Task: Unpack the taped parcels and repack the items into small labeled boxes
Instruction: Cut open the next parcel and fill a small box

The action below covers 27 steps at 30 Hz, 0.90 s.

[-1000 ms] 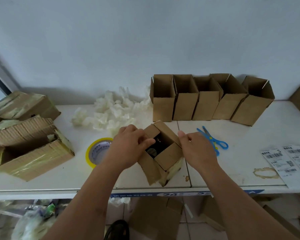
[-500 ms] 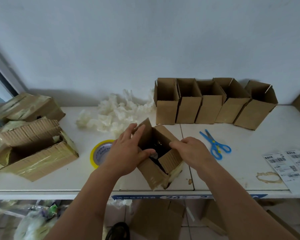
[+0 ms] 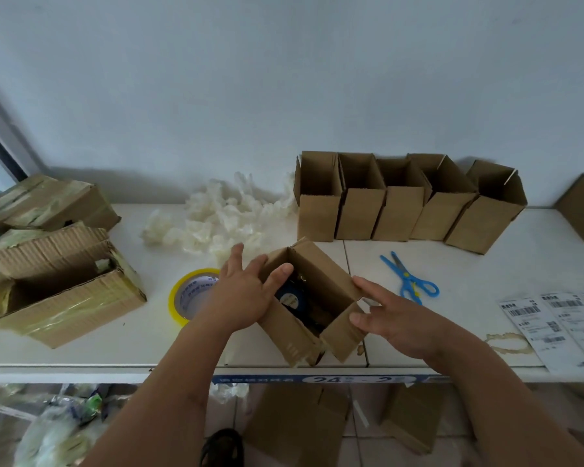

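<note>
White tabletop (image 3: 115,345) under a pale wall, front edge carrying a blue strip with printed numbers. Nearest on it, a small open cardboard box (image 3: 304,335), sitting askew close to that edge, flaps up, with a dark round item bearing a blue label (image 3: 289,298) inside. Left hand (image 3: 240,294) against the box's left side, fingers spread and fairly straight, thumb over the rim, pressing rather than clenching. Right hand (image 3: 395,318) at the box's right corner, fingers extended and relaxed against the flap, not curled round it. Just left of the box, partly behind the left hand, a yellow-rimmed roll of tape (image 3: 189,294) lying flat. Right of the box, blue scissors (image 3: 408,279), and further right, at the table's end, sheets of printed shipping labels (image 3: 553,318) beside a brown ring stain. Well left of the box, a taped parcel cut open (image 3: 58,291), with another taped parcel (image 3: 48,203) behind it. Beyond the box, a heap of white crumpled packing filler (image 3: 223,214), and to its right, against the wall, a row of five empty open boxes (image 3: 398,203) standing upright, touching side by side.
</note>
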Tool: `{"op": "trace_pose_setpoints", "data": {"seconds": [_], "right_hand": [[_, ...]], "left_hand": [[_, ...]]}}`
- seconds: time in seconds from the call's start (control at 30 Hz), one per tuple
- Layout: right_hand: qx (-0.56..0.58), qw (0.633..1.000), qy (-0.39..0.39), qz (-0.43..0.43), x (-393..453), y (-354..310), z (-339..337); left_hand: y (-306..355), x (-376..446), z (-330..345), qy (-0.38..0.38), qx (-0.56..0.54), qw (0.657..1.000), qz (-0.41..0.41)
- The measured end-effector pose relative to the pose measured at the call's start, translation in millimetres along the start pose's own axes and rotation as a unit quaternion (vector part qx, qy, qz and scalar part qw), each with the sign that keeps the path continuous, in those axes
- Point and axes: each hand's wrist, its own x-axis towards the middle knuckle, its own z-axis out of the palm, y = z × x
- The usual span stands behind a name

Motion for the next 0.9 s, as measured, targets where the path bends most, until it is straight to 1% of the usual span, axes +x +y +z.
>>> {"op": "trace_pose_setpoints", "data": {"seconds": [0.13, 0.3, 0.43, 0.53, 0.6, 0.67, 0.7, 0.73, 0.83, 0.9], "right_hand": [[-0.054, 0.998, 0.008, -0.012, 4, 4, 2], [-0.085, 0.996, 0.032, -0.018, 12, 9, 7], [-0.075, 0.994, 0.064, -0.039, 16, 7, 11], [-0.063, 0.994, 0.081, -0.048, 18, 5, 17], [-0.054, 0.992, 0.098, -0.055, 18, 2, 26], [-0.042, 0.990, 0.120, -0.067, 19, -2, 36], [-0.036, 0.988, 0.129, -0.073, 20, -5, 41], [-0.031, 0.987, 0.135, -0.077, 22, -7, 46], [-0.011, 0.988, 0.135, -0.076, 26, -14, 55], [-0.001, 0.988, 0.134, -0.075, 28, -18, 60]], "left_hand": [[-5, 7, 7, 0.031, 0.020, 0.998, 0.041], [-4, 12, 14, 0.050, -0.008, 0.999, 0.015], [4, 14, 14, 0.060, -0.041, 0.997, 0.003], [6, 15, 8, 0.063, -0.036, 0.997, 0.003], [4, 18, 5, 0.097, 0.007, 0.995, 0.011], [1, 19, 1, 0.160, 0.065, 0.985, 0.019], [1, 20, -1, 0.184, 0.075, 0.980, 0.015], [0, 21, -2, 0.193, 0.070, 0.979, 0.008], [-3, 26, -8, 0.158, 0.008, 0.987, -0.010], [-7, 27, -10, 0.144, -0.003, 0.990, -0.008]]}}
